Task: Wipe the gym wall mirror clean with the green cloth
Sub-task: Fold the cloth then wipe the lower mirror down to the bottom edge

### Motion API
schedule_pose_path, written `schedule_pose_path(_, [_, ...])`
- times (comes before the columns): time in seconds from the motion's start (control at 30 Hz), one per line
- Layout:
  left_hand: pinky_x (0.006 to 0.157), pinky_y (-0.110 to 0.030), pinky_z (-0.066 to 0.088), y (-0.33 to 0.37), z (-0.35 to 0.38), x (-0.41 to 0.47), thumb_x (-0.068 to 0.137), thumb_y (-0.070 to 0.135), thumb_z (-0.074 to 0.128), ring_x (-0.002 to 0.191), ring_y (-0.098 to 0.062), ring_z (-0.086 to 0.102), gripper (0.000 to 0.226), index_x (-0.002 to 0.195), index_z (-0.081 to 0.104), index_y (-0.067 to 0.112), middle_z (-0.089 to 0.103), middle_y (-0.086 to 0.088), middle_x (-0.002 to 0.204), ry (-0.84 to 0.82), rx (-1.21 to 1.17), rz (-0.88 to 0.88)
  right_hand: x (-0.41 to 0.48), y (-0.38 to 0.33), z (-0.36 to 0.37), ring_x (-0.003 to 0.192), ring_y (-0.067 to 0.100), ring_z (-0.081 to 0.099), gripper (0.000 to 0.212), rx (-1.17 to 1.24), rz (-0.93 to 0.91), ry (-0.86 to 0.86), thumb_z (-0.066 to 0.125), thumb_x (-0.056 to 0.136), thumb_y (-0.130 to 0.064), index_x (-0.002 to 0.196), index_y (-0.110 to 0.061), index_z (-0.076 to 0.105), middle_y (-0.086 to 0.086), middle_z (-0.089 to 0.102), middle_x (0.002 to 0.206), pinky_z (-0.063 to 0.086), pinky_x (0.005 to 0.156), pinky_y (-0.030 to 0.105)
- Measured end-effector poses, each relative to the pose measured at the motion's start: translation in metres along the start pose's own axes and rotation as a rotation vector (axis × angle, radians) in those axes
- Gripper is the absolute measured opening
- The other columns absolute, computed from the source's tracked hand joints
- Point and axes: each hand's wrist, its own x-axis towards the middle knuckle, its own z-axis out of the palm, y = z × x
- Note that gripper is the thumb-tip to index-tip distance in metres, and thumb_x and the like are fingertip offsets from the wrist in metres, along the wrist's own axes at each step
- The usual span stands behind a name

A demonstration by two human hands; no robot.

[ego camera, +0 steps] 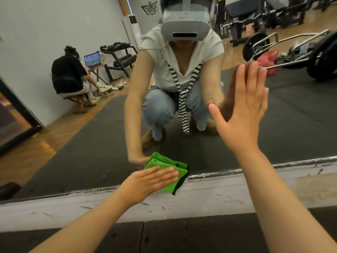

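Black floor mat [182, 238] lies nearest. Green cloth [173, 187], folded, sits at bottom edge of wall mirror [91, 143], lapping scuffed grey skirting [228, 192], pressed under left hand [151, 181], fingers straight. Right hand [242, 110] is flat on glass, fingers spread. Likely wiping lowest strip; next move calls for a firm sideways stroke along the edge.

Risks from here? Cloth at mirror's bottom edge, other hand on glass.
1. Right hand rests bare on the mirror: likely fresh prints.
2. Cloth hangs over the scuffed ledge below: may drag grime onto glass.
3. Left hand only presses the cloth with flat fingers: it could slip.
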Motion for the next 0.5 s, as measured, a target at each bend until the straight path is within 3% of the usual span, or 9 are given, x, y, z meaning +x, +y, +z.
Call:
schedule_pose_path(0.1, [0.126,-0.037,-0.008,-0.016,0.0,-0.003,0.083,0.016,0.059,0.155,-0.016,-0.006,0.098,0.161,0.0,0.017,-0.007,0.0,0.169,0.038,0.048,-0.001,-0.001,0.003,-0.002,0.15,0.031,-0.001,0.087,-0.02,-0.022,-0.024,0.061,0.09,-0.042,0.158,-0.011,0.017,0.019,0.011,0.164,-0.014,0.119,0.026])
schedule_pose_path(0.2, [0.126,-0.036,-0.001,-0.027,-0.005,-0.001,0.095,0.021,0.045,0.155,-0.016,-0.002,0.076,0.161,0.008,0.019,-0.003,0.001,0.169,0.171,0.016,-0.227,0.0,0.001,-0.001,0.149,0.032,0.0,0.089,-0.025,-0.008,-0.024,0.063,0.089,-0.041,0.158,-0.01,0.017,0.021,0.011,0.164,-0.015,0.118,0.026])
schedule_pose_path(0.27, [0.126,-0.038,0.001,-0.017,-0.004,-0.002,0.096,0.025,0.042,0.156,-0.018,0.0,0.073,0.161,0.01,0.019,-0.001,0.0,0.169,0.172,-0.034,-0.348,0.001,0.0,0.001,0.15,0.033,0.0,0.088,-0.031,-0.002,-0.014,0.063,0.089,-0.041,0.158,-0.01,0.017,0.021,0.01,0.164,-0.015,0.118,0.026])
schedule_pose_path(0.4, [0.126,-0.039,-0.006,0.013,0.011,-0.018,0.089,0.017,0.042,0.156,-0.019,-0.004,0.084,0.162,0.002,0.018,-0.006,-0.001,0.169,0.012,-0.034,-0.167,0.0,0.002,0.001,0.149,0.031,-0.003,0.088,-0.028,-0.006,-0.02,0.062,0.09,-0.041,0.158,-0.011,0.016,0.021,0.009,0.164,-0.016,0.118,0.026])
schedule_pose_path(0.5, [0.126,-0.035,-0.005,-0.011,0.007,-0.024,0.088,0.011,0.039,0.155,-0.014,-0.004,0.083,0.162,0.002,0.02,-0.007,0.002,0.169,0.038,-0.015,-0.089,0.0,0.004,0.0,0.15,0.031,-0.003,0.088,-0.034,-0.013,-0.029,0.061,0.091,-0.043,0.159,-0.011,0.015,0.021,0.008,0.164,-0.015,0.118,0.026])
